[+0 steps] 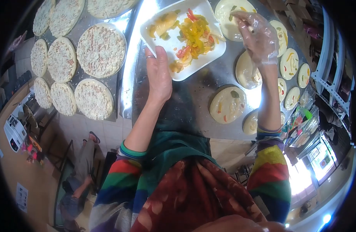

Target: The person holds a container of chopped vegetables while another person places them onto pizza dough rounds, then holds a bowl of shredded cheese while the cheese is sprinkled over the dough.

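Note:
My left hand [159,75] grips the near left edge of a white tray [166,43], thumb over the rim. Chopped yellow, red and green peppers [197,33] lie in a heap inside it, mostly on the right side. My right hand [259,36], in a clear plastic glove, hovers over a round of dough [226,25] with green and yellow pieces on it. Its fingers are drawn together in a pinch; what they hold is too small to make out. Below that wrist sits a shiny dough round [245,71], and nearer me another dough round [227,105] carries pepper strips.
Several topped pizza bases [101,50] stand in rows on a metal surface at left. More dough rounds [289,63] line the metal table's right side, near plastic-wrapped items [301,125] and a white rack [331,77]. A person [75,189] is at lower left.

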`<control>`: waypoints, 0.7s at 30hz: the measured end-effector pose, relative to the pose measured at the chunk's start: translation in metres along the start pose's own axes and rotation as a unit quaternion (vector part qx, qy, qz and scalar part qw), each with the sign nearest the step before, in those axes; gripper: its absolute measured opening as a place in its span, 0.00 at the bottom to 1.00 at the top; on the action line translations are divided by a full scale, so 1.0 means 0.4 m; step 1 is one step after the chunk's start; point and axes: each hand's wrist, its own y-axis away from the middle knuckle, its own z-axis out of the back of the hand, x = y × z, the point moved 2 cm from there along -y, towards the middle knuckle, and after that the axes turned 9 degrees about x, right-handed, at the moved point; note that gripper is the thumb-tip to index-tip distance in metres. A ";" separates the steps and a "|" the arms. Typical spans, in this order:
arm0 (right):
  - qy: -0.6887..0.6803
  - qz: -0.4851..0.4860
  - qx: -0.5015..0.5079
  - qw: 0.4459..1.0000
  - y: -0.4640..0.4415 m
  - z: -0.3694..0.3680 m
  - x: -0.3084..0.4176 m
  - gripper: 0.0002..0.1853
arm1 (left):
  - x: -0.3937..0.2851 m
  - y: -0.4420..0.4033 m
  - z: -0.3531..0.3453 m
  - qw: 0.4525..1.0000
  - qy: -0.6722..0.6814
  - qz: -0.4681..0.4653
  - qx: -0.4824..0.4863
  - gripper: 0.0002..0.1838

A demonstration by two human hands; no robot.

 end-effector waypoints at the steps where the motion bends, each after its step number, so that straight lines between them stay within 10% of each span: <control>1: 0.009 0.008 0.010 1.000 0.004 -0.002 0.022 0.11 | -0.002 0.004 -0.008 1.000 -0.002 0.000 0.002 0.28; 7: 0.190 0.182 -0.055 0.963 0.049 -0.139 0.039 0.23 | 0.013 0.027 -0.053 0.996 -0.073 -0.055 0.018 0.29; 11: 0.098 0.044 0.029 0.994 0.017 -0.187 0.026 0.20 | 0.015 0.044 -0.072 0.992 -0.107 -0.070 0.013 0.31; 21: 0.010 0.059 -0.025 0.998 0.007 -0.204 0.008 0.14 | 0.021 0.057 -0.060 0.991 -0.124 -0.046 0.021 0.28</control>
